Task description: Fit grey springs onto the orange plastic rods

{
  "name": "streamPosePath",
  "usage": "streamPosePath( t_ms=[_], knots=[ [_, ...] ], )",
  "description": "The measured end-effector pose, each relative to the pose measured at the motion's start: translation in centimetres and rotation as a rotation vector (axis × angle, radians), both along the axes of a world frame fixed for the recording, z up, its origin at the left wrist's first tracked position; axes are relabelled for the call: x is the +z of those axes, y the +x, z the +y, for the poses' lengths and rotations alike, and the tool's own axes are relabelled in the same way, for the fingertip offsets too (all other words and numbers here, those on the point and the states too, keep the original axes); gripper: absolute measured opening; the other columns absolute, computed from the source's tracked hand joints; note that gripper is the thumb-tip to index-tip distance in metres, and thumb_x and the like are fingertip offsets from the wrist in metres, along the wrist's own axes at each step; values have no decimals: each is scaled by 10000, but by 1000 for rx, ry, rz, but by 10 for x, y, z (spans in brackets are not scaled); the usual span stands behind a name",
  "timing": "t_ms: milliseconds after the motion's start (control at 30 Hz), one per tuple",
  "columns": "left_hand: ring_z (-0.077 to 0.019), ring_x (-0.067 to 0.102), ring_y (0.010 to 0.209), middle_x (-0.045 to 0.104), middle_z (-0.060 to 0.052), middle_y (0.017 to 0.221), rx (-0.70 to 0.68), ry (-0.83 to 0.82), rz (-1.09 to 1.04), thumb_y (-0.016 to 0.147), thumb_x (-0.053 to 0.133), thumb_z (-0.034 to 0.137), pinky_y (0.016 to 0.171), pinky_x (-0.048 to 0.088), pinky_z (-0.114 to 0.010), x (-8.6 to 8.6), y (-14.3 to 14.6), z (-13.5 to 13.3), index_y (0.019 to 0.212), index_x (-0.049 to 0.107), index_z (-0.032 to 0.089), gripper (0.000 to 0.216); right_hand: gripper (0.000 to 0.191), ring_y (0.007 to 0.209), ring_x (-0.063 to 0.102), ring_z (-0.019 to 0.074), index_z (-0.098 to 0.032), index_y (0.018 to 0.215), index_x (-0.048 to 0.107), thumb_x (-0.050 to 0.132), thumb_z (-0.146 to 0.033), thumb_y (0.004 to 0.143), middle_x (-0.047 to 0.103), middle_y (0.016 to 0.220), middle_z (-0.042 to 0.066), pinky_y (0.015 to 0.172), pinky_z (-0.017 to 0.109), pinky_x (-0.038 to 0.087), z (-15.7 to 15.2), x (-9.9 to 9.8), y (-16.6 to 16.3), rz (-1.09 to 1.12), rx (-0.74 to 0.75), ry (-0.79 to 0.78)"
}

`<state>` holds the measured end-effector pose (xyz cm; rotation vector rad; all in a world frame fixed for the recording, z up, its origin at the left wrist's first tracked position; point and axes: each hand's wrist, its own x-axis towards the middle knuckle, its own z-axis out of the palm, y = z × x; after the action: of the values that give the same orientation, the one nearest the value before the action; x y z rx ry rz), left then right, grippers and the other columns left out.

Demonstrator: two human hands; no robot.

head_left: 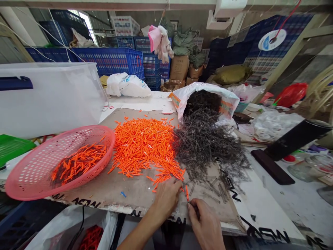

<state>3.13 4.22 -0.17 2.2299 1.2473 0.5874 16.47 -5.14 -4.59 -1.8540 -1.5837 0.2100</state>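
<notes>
Left hand (168, 196) is at the near edge of the orange pile (145, 146), fingers curled downward; whether it grips anything cannot be told. Right hand (205, 222) is nearer the person than the orange pile and to its right, with thumb and forefinger pinched on the lower end of a single orange piece (187, 193), which lies between the hands. A heap of dark springs (197, 146) adjoins the orange pile on its right, spilling from a white bag (208, 89) beyond; loose springs (210, 196) lie nearer the right hand. Left of the orange pile, a pink basket (28, 166) is tilted and contains further orange pieces (80, 161). A black cylindrical object (296, 139) leans well to the pile's right.
</notes>
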Motion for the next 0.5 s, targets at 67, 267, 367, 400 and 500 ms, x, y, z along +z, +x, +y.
streamPosePath(
  t_ms=[67,267,367,400,500],
  knots=[
    [-219,596,776,661,-61,841,8,9,-15,865,536,186,654,349,-285,2,-1,1,867,725,235,195,464,600,616,195,-216,782,613,348,-553,960,666,688,43,559,275,424,-1,1,-2,76,-27,8],
    [-201,572,766,640,-36,770,89,-102,-369,796,587,174,691,374,-278,19,-8,-1,759,711,205,134,392,640,647,184,-193,817,660,519,-552,886,701,709,44,583,246,501,4,12,-2,449,-25,28],
    [-155,506,617,585,4,614,112,-465,-623,732,628,220,586,345,-247,22,-10,-9,620,643,181,120,331,781,697,208,-181,906,689,578,-490,865,741,855,81,664,265,558,11,19,-1,611,22,47],
    [-134,465,561,554,19,564,120,-607,-692,708,639,236,544,316,-237,22,-10,-13,584,615,177,140,317,799,701,214,-178,915,692,592,-474,859,742,872,87,677,274,567,13,21,-2,649,42,50],
    [-86,352,457,479,53,473,147,-924,-824,643,679,264,462,216,-219,19,-11,-25,552,567,175,169,312,738,694,210,-173,876,682,615,-476,841,723,791,71,632,274,571,18,26,-8,739,89,19]
  ],
)
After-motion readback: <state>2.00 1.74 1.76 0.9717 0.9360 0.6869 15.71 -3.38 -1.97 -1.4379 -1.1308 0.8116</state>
